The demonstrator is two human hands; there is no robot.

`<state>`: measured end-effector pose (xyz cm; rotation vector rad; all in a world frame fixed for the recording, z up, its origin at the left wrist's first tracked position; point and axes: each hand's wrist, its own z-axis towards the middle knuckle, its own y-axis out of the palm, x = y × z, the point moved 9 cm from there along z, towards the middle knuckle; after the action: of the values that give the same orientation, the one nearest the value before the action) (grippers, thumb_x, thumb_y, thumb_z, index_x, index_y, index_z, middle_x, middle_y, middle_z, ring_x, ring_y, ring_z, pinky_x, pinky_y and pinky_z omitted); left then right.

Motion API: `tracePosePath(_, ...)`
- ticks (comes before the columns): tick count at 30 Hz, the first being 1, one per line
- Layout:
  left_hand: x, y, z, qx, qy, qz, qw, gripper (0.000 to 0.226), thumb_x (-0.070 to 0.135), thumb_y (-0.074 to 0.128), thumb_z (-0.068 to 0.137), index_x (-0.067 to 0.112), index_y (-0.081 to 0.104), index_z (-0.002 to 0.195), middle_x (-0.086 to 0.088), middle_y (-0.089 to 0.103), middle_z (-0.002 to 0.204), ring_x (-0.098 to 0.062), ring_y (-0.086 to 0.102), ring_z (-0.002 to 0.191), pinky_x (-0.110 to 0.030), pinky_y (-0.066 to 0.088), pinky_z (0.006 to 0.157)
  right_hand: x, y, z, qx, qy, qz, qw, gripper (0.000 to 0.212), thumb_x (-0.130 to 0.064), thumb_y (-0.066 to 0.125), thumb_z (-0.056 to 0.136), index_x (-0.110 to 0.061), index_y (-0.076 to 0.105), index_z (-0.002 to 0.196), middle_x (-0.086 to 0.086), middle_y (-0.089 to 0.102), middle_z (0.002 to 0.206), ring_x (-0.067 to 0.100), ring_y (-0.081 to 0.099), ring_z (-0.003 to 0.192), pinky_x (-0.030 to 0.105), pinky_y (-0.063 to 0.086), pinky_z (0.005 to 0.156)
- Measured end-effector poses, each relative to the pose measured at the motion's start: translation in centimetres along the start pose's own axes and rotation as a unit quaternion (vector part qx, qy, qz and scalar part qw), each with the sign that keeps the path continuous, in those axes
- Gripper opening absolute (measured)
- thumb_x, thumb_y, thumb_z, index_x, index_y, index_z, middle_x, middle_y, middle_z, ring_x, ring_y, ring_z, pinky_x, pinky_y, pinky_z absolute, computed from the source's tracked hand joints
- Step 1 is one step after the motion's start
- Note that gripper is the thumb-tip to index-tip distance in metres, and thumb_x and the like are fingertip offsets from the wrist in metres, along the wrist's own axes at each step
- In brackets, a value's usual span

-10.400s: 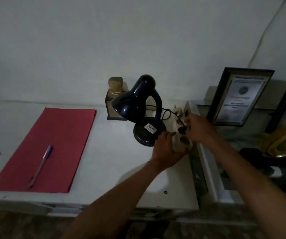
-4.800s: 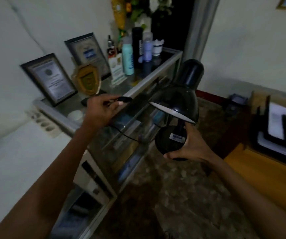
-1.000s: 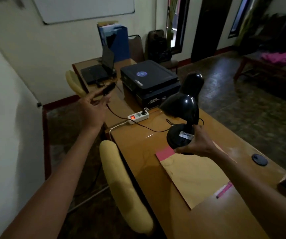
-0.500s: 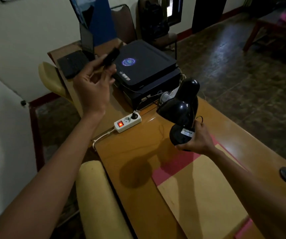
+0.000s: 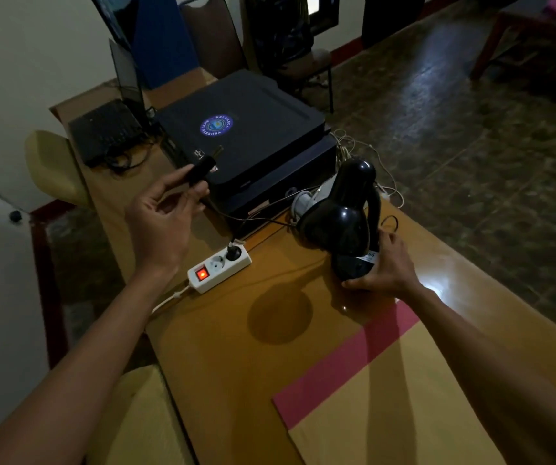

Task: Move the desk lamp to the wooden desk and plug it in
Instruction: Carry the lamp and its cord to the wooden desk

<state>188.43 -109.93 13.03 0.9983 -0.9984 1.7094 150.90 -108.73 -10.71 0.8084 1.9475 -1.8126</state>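
while right hand grips lamp, left hand seemingly pinches plug.

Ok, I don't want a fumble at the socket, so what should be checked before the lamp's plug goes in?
1. Lamp base set on the wooden desk: cannot tell; right hand grips it.
2. Plug held in left hand: ok.
3. Free socket on power strip: ok, the middle one is empty.
4. Strip switch lit red: ok.
5. Cord slack enough to reach: cannot tell.
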Motion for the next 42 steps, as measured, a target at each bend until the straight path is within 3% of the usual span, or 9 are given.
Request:
tracePosePath(5,-0.8,1.1,0.2,-0.031,-0.011,-0.015,0.999,0.029,0.016,0.074,0.089,0.039,0.071,0.108,0.011,0.077,0.105,-0.015,0.075,0.099,-0.023,0.062,0.075,2.2,0.0,-0.3,0.026,0.012,-0.003,1.000,0.136,-0.061,0.095,0.040,-0.021,0.029,0.152,0.015,0.040,0.142,0.037,0.037,0.130,0.047,0.045,0.104)
tracePosePath(11,-1.8,1.8,0.1,-0.050,-0.010,-0.004,0.999,0.028,0.016,0.074,0.089,0.037,0.073,0.107,0.009,0.078,0.104,-0.015,0.075,0.097,-0.022,0.061,0.076,2.9,-0.2,0.2,0.045,0.025,-0.008,0.999,0.133,-0.059,0.096,0.043,-0.016,0.032,0.152,0.015,0.042,0.141,0.037,0.038,0.130,0.046,0.044,0.105)
tracePosePath(20,-4.8,0.4,-1.4,-0.055,-0.041,0.090,0.994,0.031,0.023,0.074,0.089,0.017,0.070,0.119,0.009,0.075,0.103,-0.007,0.073,0.095,-0.018,0.058,0.080,4.0,0.2,0.9,0.039,0.035,0.016,0.999,0.137,-0.058,0.096,0.046,-0.023,0.022,0.155,0.008,0.031,0.154,0.033,0.029,0.140,0.051,0.038,0.114)
tracePosePath(28,-6.5,-0.4,-3.4,-0.046,-0.092,0.079,0.992,0.028,0.019,0.074,0.089,0.015,0.070,0.116,0.005,0.077,0.099,-0.006,0.075,0.090,-0.017,0.059,0.076,3.6,1.4,-0.9,0.046,0.106,0.030,0.993,0.145,-0.049,0.096,0.060,-0.013,0.001,0.163,0.013,0.003,0.171,0.035,0.000,0.157,0.052,0.008,0.127)
tracePosePath(30,-6.8,-0.7,-4.2,-0.047,-0.106,0.074,0.990,0.026,0.019,0.074,0.089,0.014,0.070,0.115,0.005,0.077,0.094,-0.004,0.075,0.087,-0.015,0.058,0.075,3.0,1.8,-2.2,0.065,0.122,0.045,0.989,0.135,-0.043,0.093,0.067,-0.011,0.004,0.163,0.013,0.008,0.170,0.036,0.002,0.157,0.049,0.009,0.127)
tracePosePath(33,-7.2,-1.5,-5.5,-0.044,-0.128,0.076,0.988,0.023,0.023,0.073,0.089,0.016,0.072,0.111,0.008,0.078,0.085,0.001,0.074,0.083,-0.008,0.054,0.068,1.5,2.3,-4.6,0.111,0.147,0.091,0.979,0.113,-0.035,0.089,0.074,-0.010,0.019,0.159,0.013,0.026,0.163,0.036,0.019,0.153,0.052,0.023,0.124)
tracePosePath(36,-7.9,-2.1,-7.0,-0.070,-0.173,0.074,0.980,0.020,0.029,0.074,0.088,0.023,0.072,0.108,0.011,0.078,0.084,0.002,0.073,0.085,-0.011,0.056,0.065,-0.7,3.0,-6.5,0.118,0.158,0.133,0.971,0.095,-0.024,0.083,0.078,-0.012,0.029,0.155,0.013,0.038,0.152,0.034,0.035,0.143,0.048,0.037,0.117)
tracePosePath(39,-8.1,-2.4,-8.5,-0.104,-0.203,0.056,0.972,0.016,0.032,0.076,0.086,0.032,0.070,0.101,0.014,0.078,0.085,0.003,0.072,0.084,-0.012,0.054,0.061,-3.8,3.9,-8.2,0.051,0.161,0.150,0.974,0.072,-0.018,0.074,0.086,-0.010,0.039,0.149,0.013,0.049,0.143,0.033,0.053,0.128,0.038,0.052,0.094)
tracePosePath(42,-8.4,-2.9,-9.7,-0.119,-0.228,0.030,0.966,0.019,0.031,0.079,0.083,0.030,0.071,0.100,0.014,0.078,0.085,0.005,0.070,0.081,-0.013,0.055,0.059,-9.7,3.9,-10.8,0.009,0.107,0.174,0.979,0.026,-0.016,0.066,0.095,-0.010,0.066,0.120,0.005,0.067,0.113,0.025,0.066,0.105,0.026,0.052,0.071)
